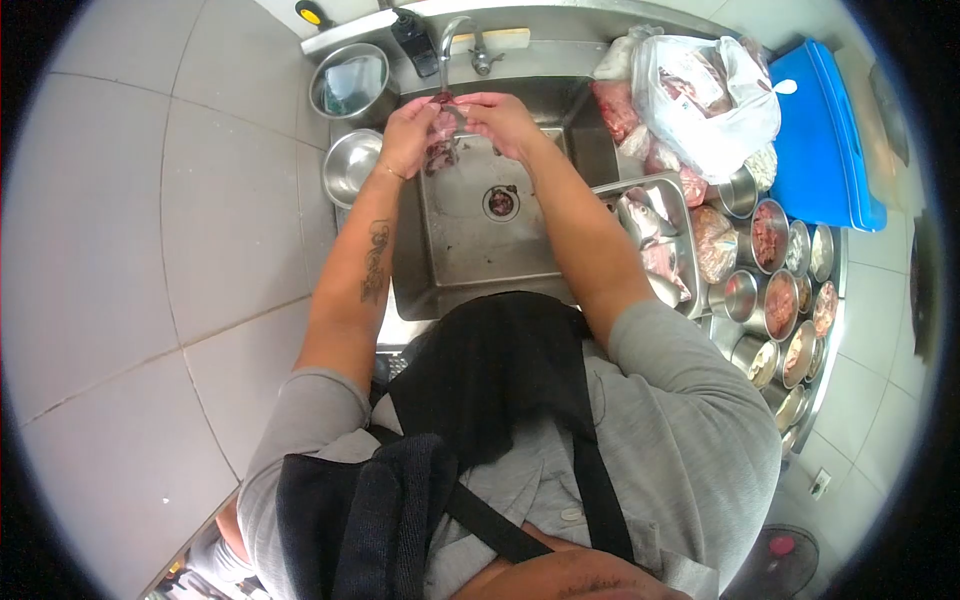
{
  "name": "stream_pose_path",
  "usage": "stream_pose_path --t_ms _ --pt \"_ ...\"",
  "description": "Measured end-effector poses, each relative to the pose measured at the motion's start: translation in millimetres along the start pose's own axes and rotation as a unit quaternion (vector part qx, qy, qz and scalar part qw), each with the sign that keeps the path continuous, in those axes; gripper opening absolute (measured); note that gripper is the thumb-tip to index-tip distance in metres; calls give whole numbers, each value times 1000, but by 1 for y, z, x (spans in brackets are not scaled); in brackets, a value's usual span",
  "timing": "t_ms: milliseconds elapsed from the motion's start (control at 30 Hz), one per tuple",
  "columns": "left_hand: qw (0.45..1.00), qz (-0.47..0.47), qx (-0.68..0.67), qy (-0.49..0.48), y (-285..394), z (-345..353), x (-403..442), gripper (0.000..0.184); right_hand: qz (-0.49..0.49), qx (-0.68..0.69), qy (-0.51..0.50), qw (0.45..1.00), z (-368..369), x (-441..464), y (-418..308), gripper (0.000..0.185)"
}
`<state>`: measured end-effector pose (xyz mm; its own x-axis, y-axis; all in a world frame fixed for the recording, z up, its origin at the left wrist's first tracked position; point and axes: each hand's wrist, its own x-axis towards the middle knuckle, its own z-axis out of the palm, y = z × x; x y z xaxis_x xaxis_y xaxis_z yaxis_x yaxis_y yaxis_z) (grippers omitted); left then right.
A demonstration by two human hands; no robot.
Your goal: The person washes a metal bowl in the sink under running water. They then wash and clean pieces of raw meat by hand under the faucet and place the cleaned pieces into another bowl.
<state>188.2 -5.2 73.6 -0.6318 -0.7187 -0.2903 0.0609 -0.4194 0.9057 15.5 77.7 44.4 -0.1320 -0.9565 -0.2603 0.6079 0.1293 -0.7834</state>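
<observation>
Beneath the curved faucet [455, 45], my left hand [405, 138] and my right hand [497, 120] hold a small reddish piece of meat or fish [442, 125] between them. The fingers of both hands are pinched on it, and its exact shape is hard to make out. Both hands are over the far end of the steel sink [480, 250]. Dark reddish scraps lie on the sink floor below, and more sit in the round drain [501, 203].
Two steel bowls [350, 165] stand left of the sink, near a dark bottle [412, 40]. To the right are a tray [690, 235] of fish, a white plastic bag [745, 130], a blue bin [815, 150] and several metal containers [768, 235] of food.
</observation>
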Motion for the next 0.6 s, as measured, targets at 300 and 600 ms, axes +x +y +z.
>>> stream_pose_path --t_ms 300,600 --pt "997 -11 74 23 1 -11 3 23 -33 -366 5 930 -7 10 5 28" --pt "999 -29 13 25 5 -7 -3 23 -112 -209 -6 972 11 5 20 27"
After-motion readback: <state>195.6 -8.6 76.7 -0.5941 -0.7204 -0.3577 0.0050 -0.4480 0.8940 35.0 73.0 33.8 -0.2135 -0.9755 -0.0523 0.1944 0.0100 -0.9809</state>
